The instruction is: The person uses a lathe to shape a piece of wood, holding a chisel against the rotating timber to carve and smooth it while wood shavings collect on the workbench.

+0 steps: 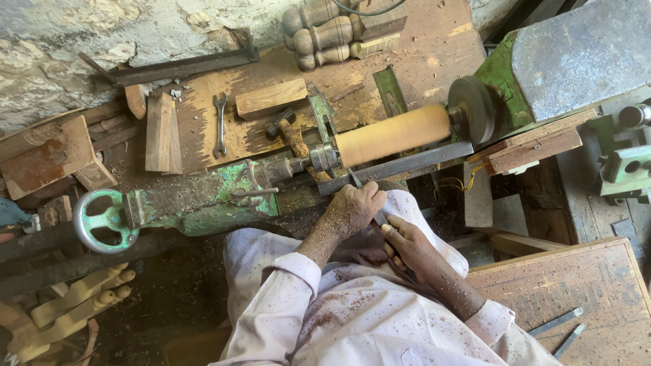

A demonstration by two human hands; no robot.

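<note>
A pale wooden cylinder (393, 134) is mounted on a green wood lathe (203, 196), between the tailstock and a dark round faceplate (471, 108). My left hand (352, 207) grips the front of a chisel (357, 179) whose tip rests on the metal tool rest (420, 163), near the cylinder's left end. My right hand (400, 237) holds the chisel's rear part close behind the left hand. Both forearms and my white sleeves are dusted with sawdust.
A spanner (220, 122), a hammer (288, 129) and wood blocks (271, 98) lie on the board behind the lathe. Turned wooden legs (325, 34) lie at the back, more at lower left (74, 305). A handwheel (102, 220) sits at left. A wooden board (576, 291) holds two chisels.
</note>
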